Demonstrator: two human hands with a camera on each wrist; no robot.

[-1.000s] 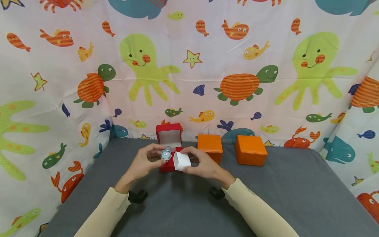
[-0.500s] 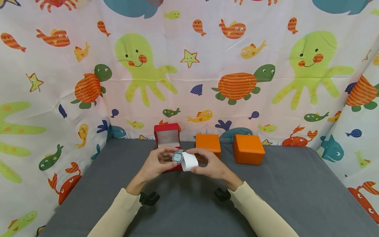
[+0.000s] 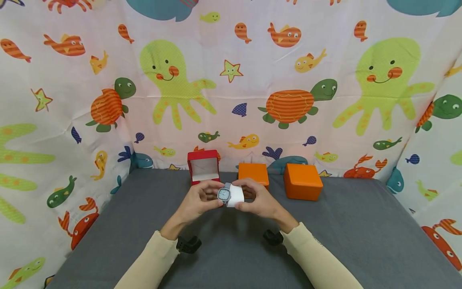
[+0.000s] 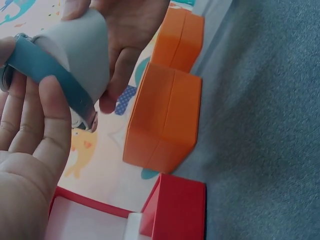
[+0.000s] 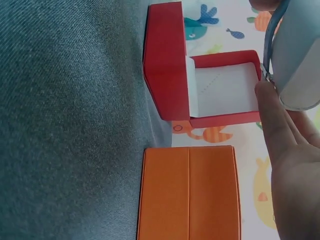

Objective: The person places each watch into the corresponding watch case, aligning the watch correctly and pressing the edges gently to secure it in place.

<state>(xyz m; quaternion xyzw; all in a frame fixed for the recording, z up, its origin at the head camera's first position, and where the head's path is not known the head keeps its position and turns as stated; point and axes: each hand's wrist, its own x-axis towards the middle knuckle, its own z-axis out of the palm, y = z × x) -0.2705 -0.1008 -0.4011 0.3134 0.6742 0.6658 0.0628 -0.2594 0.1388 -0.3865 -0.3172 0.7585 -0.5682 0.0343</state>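
My left hand pinches a wristwatch with a square pale face. In the left wrist view its blue-grey strap loops against one end of a white watch pillow. My right hand grips that pillow between thumb and fingers from the other side. Both hands meet in front of the open red watch box, whose raised lid shows a white lining. The box's lower part is mostly hidden behind my left hand in the head view.
Two closed orange boxes stand behind and right of my hands: the nearer orange box and the farther orange box. A grey cloth covers the table. A printed curtain hangs along the back and sides.
Both hands have shifted right, away from in front of the red box. The watch and the white pillow, apart a second ago, have come together, the strap now around the pillow's end.
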